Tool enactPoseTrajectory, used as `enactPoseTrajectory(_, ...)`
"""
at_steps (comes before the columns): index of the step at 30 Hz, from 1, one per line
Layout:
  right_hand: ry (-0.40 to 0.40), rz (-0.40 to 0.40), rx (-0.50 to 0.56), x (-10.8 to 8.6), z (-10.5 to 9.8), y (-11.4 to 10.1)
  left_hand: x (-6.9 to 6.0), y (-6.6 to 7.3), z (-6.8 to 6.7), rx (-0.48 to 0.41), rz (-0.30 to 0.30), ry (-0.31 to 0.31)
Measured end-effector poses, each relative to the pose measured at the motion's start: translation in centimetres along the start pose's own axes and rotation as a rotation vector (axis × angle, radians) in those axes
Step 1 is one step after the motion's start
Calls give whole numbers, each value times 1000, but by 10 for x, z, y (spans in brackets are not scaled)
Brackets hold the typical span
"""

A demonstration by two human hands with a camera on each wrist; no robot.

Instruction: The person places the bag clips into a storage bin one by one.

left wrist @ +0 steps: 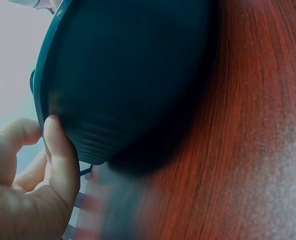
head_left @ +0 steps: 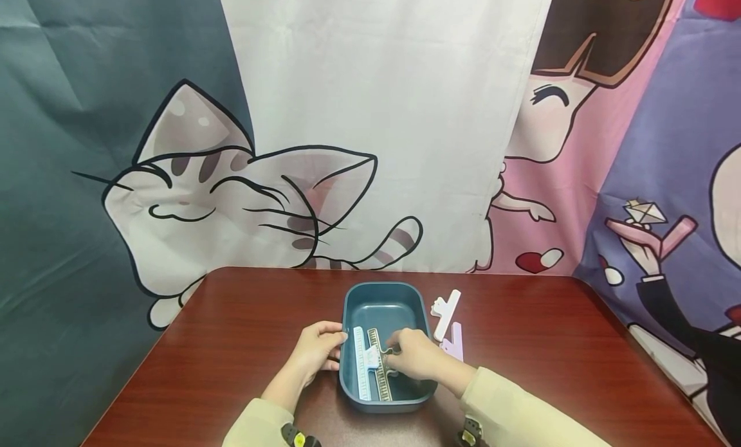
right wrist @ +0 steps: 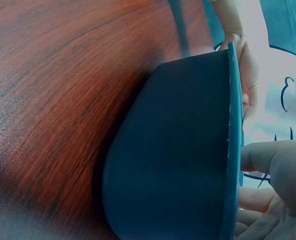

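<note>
One pale-blue clip (head_left: 361, 370) is lying between my left hand (head_left: 314, 352), pinching the bin (head_left: 389, 406) by its rim, and my right hand (head_left: 419, 355), pinching a dark-marked clip (head_left: 381, 379).

Head cam: bright, soft, even light, pale middle of the backdrop (head_left: 393, 100) near white, faint sheen on the table (head_left: 260, 318) toward the near edge, wide-angle stretch at the corners, fine detail a bit soft. Left wrist: harsh contrast, bin (left wrist: 123, 65) wall crushed nearly black with a heavy shadow under it, backdrop at upper left washed out, glare lower right, smeary blur along the bottom, left hand (left wrist: 35, 190) well lit. Right wrist: cool cast, bin side dark and flat, shadow hugging its base, glare at left, blurred dark strip (right wrist: 178, 25) up top.
</note>
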State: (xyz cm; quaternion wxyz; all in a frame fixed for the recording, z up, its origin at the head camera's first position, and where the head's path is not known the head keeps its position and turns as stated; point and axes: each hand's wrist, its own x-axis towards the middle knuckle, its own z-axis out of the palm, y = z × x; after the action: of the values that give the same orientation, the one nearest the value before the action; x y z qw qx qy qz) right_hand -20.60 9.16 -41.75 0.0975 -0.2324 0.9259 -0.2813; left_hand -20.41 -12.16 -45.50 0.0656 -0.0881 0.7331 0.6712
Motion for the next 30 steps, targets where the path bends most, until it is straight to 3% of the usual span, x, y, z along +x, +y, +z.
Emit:
enactPoseTrajectory(7, 14, -53, 6, -7, -1, -5, 0, 0, -1, -17, 3, -1)
enactPoseTrajectory(15, 99, -121, -134, -11, 3, -5, 1, 0, 0, -22, 5, -5)
enactPoseTrajectory(30, 174, -150, -226, -20, 2, -10, 0, 0, 0, -6, -2, -4)
